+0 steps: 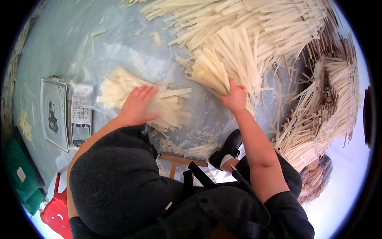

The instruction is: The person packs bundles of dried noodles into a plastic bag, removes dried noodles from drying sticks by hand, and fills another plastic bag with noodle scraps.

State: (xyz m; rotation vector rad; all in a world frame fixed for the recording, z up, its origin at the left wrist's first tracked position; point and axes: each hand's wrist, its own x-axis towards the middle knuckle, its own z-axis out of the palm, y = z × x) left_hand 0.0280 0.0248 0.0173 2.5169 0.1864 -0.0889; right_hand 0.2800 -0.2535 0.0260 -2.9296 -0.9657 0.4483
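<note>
My right hand (235, 97) is closed around one end of a bunch of dried flat noodles (209, 69), pale strips whose loose ends fan out toward the upper left. Under my left hand (139, 105) lies another noodle bundle (169, 105), partly in a clear plastic bag (119, 53). The left hand's fingers are stretched out flat over the bundle and the film; its thumb points right. The bunch in my right hand is at the lower edge of a large noodle pile (258, 30).
A digital scale (81, 107) with a metal pan stands at left. More noodles with brown ends (322, 107) are heaped at right. Broken bits (191, 145) litter the surface near my knees. A red plastic item (57, 215) and green cloth (22, 171) sit lower left.
</note>
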